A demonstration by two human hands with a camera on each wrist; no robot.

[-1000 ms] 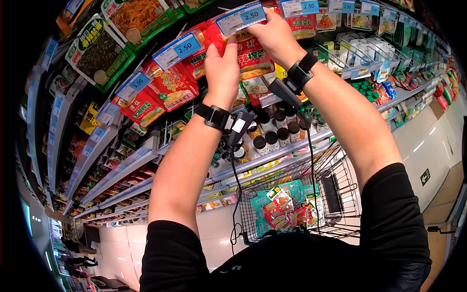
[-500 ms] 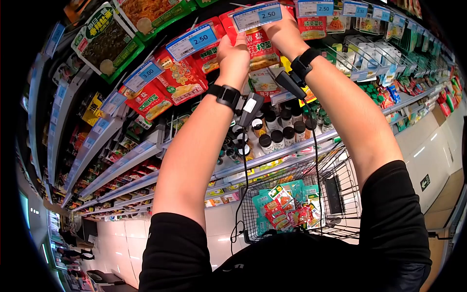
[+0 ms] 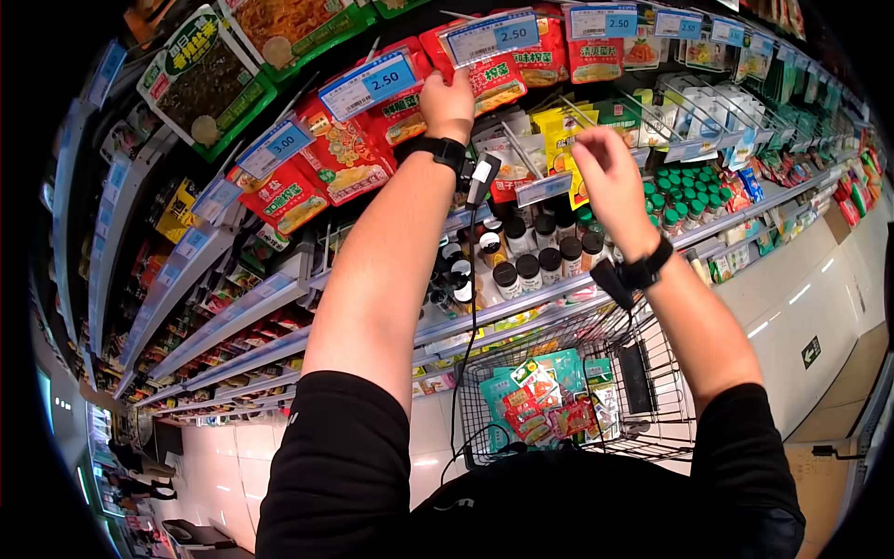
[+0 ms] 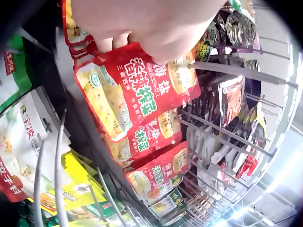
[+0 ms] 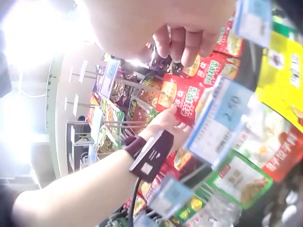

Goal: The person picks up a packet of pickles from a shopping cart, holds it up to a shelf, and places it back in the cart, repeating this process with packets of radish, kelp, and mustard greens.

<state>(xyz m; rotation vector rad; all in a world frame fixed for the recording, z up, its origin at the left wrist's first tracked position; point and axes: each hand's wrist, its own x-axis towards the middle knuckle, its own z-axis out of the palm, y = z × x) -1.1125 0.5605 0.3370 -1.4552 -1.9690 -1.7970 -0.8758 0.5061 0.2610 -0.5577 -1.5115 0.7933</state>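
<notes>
My left hand pinches a red pickled-mustard pouch at its edge, thumb on its printed front and fingertips at its edge. That pouch hangs at the front of its row, under a 2.50 price tag. More red pouches of the same sort hang close by in the left wrist view. Lower and to the right, my right hand hovers before the shelf with loosely bent fingers and nothing in them. In the right wrist view its fingertips overlap the red pouches behind.
Metal hooks stick out from the rack. Below are yellow packets, dark-capped jars and green-capped bottles. A wire shopping cart holding several packets stands in front of me.
My right hand has left the price tag and moved down and to the right, away from the pouches. The left hand stays at the red pouch.
</notes>
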